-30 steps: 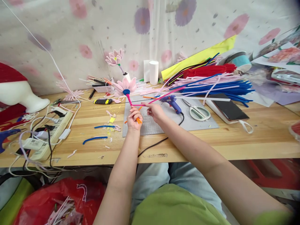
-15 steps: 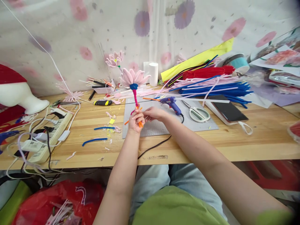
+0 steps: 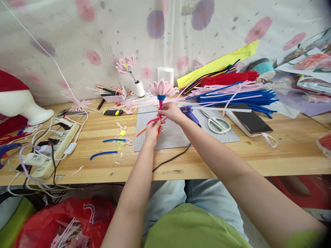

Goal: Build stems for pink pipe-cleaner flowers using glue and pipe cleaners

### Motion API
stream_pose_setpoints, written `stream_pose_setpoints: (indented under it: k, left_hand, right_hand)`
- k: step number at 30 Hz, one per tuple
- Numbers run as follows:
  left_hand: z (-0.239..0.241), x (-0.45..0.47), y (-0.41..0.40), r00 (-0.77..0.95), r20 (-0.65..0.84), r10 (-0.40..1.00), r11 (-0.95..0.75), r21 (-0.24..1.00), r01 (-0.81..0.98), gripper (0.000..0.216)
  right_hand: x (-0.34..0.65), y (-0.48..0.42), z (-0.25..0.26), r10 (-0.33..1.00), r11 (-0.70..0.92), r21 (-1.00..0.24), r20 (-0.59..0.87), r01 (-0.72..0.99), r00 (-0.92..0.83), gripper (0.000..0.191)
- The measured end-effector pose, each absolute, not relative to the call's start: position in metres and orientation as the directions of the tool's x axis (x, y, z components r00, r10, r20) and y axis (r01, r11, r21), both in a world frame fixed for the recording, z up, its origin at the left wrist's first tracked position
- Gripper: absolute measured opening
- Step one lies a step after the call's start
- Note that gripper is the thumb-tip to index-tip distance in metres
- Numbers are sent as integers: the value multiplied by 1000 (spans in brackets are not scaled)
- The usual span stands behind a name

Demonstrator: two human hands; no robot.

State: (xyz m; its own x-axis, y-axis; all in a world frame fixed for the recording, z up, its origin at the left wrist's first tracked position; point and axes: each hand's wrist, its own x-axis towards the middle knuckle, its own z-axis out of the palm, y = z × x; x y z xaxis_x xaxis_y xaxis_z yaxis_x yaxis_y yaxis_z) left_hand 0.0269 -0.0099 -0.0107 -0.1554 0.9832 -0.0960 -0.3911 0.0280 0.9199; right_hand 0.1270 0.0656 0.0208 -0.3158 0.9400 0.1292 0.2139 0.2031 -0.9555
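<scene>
A pipe-cleaner flower (image 3: 163, 89) with pale pink petals stands upright above the grey cutting mat (image 3: 176, 136). Under its petals is a blue band, then a stem wrapped in magenta, with orange showing at the bottom. My left hand (image 3: 153, 130) is closed around the lower stem, where a loose magenta strand curves out to the left. Higher up, the fingers of my right hand (image 3: 171, 112) pinch the stem just below the blue band. An orange stick (image 3: 141, 132) points down to the left beside my left hand. Behind my right hand lies a purple glue gun (image 3: 190, 113), partly hidden.
White-handled scissors (image 3: 218, 124) and a phone (image 3: 251, 119) lie at right. Bundles of blue pipe cleaners (image 3: 240, 100) are behind them. A second flower (image 3: 126, 64) stands in a white spool (image 3: 139, 89). A power strip (image 3: 58, 151) with tangled cables is at left.
The flower has moved right and slightly lower and now stands straighter. My right hand has risen from beside my left hand to the upper stem. The white spool behind has come into sight.
</scene>
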Motion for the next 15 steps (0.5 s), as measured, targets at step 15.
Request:
stream_pose_setpoints:
  k: [15]
  left_hand:
    - [-19, 34, -6, -401, -54, 914, -74, 951, -299, 2]
  right_hand:
    - [121, 35, 43, 883, 465, -599, 363, 652, -297, 21]
